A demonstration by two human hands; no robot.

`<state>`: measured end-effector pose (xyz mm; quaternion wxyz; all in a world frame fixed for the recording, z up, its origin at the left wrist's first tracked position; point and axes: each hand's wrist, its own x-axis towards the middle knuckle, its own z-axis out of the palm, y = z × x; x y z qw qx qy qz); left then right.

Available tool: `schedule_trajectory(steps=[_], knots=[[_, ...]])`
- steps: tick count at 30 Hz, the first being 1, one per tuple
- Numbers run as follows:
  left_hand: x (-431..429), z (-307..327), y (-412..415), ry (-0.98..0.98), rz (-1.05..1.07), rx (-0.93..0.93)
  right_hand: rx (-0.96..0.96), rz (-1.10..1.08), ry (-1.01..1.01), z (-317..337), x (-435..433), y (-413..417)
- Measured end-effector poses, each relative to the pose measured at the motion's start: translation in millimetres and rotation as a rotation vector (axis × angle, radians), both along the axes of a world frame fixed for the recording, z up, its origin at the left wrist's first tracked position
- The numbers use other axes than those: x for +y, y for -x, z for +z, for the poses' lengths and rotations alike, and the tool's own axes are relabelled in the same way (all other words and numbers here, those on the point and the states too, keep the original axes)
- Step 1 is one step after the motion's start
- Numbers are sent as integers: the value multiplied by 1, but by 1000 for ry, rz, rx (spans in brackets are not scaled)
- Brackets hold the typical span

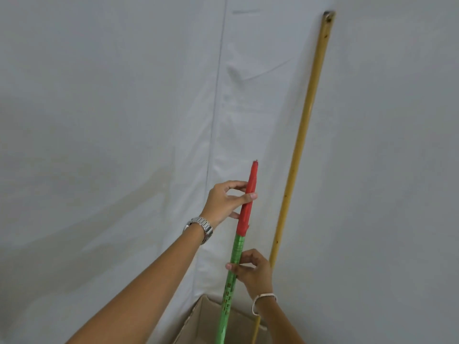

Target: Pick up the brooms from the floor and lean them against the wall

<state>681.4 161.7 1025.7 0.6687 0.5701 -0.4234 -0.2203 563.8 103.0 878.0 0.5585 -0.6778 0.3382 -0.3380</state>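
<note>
A broom handle (234, 249) with a shiny green shaft and a red grip at its top stands nearly upright in front of the white wall (111, 95). My left hand (223, 201) pinches the red grip between thumb and fingers. My right hand (253, 269) holds the green shaft lower down. A second broom handle (301, 135), yellow and long, leans against the wall to the right, its top touching the wall. Both brooms' heads are out of view below the frame.
An open cardboard box (198, 316) stands on the floor at the bottom centre, and the green handle passes in front of it. A vertical seam (216, 90) runs down the white wall covering left of the brooms.
</note>
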Motion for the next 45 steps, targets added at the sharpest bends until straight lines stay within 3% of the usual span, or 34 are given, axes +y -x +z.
schedule_trajectory(steps=[14,24,28,39,45], knots=[[-57,-135,-128,-99,52,150,237,-24,-5,-120,-60,-128],[-93,-178,-165,-116,122,136,282,-124,44,-166,-90,-178],[-96,-189,-170,-72,241,150,330,-147,70,-176,-93,-192],[-84,-194,-169,31,470,-170,400,-125,73,-189,-87,-207],[-67,-189,-151,102,615,-395,452,-143,95,-187,-76,-174]])
